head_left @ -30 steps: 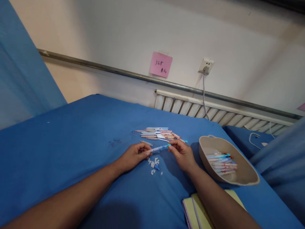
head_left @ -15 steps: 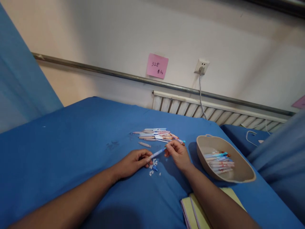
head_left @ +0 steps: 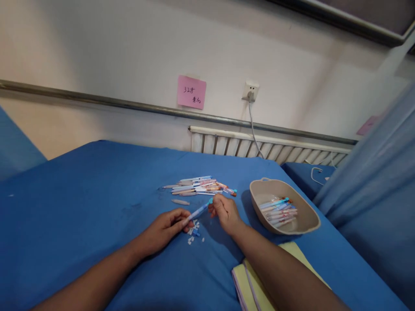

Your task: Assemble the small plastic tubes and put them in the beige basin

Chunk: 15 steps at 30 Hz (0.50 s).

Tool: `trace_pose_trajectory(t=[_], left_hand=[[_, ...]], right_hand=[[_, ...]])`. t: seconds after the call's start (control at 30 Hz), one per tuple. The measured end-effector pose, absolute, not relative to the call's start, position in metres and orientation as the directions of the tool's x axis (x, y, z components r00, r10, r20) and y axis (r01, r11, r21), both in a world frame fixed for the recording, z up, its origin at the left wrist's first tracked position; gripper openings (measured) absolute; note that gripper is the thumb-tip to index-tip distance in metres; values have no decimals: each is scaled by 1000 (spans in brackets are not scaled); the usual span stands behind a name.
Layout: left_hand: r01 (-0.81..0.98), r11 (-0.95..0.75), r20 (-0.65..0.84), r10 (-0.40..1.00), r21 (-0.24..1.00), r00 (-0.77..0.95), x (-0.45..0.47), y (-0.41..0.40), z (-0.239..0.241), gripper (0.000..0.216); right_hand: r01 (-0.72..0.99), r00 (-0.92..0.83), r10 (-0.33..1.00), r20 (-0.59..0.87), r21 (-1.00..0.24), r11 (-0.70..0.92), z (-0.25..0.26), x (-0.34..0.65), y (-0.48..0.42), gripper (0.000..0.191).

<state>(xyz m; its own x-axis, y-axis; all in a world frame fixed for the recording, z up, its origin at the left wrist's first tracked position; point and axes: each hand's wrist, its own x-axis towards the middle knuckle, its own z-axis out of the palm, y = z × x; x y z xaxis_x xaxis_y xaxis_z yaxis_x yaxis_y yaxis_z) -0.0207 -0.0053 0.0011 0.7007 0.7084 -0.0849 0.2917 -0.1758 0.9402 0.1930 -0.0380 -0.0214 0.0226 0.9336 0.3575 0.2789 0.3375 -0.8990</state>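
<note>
My left hand [head_left: 173,224] grips the lower barrel of a pale blue pen [head_left: 199,211], which slants up to the right. At its upper end is a turquoise top [head_left: 210,201], where my right hand [head_left: 225,211] has its fingers closed; the fingertips are partly hidden. Small white pieces [head_left: 190,242] and a blue piece [head_left: 196,233] lie on the blue sheet below the pen. Just beyond my hands is a pile of pens [head_left: 194,186], some with orange or turquoise tops. One pale pen barrel [head_left: 180,202] lies apart in front of the pile.
To the right stands a beige basket [head_left: 308,216] with several pens [head_left: 280,214] inside. A folded yellow cloth [head_left: 249,280] lies under my right forearm. The blue-covered surface [head_left: 81,190] reaches a wall with a radiator [head_left: 227,144]. A blue curtain [head_left: 372,172] hangs at right.
The view has swung right, so everything sits further left. A turquoise top now shows at the pen's upper end, by my right fingers. My left hand keeps hold of the barrel.
</note>
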Motion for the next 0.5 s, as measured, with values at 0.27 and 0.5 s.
trace_pose_trajectory(t=[0.27, 0.5], left_hand=[[263, -150, -39, 799, 953, 600, -6, -9, 12, 28], [270, -458, 231, 774, 847, 589, 54, -3, 58, 24]], right_hand=[[-11, 291, 951, 108, -993, 116, -34, 194, -10, 68], [187, 196, 957, 214, -966, 177, -41, 200, -1, 54]])
